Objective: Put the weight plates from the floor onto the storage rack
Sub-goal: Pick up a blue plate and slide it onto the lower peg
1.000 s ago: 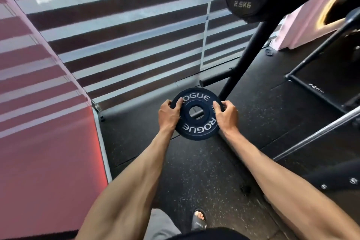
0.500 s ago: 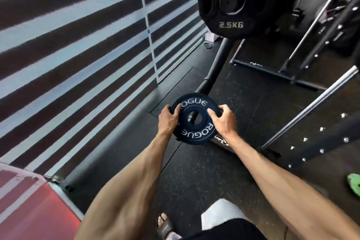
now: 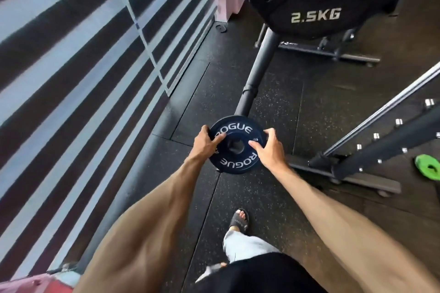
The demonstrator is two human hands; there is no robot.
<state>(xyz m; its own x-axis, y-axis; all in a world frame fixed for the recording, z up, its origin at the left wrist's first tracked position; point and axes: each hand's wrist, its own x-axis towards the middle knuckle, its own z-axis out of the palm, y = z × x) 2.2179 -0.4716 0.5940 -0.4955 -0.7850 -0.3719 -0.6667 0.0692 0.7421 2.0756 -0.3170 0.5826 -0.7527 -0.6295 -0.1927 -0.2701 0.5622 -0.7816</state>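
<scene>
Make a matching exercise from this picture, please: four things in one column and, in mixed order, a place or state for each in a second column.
Things
1. blue ROGUE plate
2. black 2.5KG plate
3. green plate
4. sandal

Places or states
A. lying on the floor, far right
B. worn by the person, low in the picture
C. gripped by the left hand and the right hand
D. mounted on the rack, at the top

Pairs: 1-C; 2-D; 3-A; 4-B
</scene>
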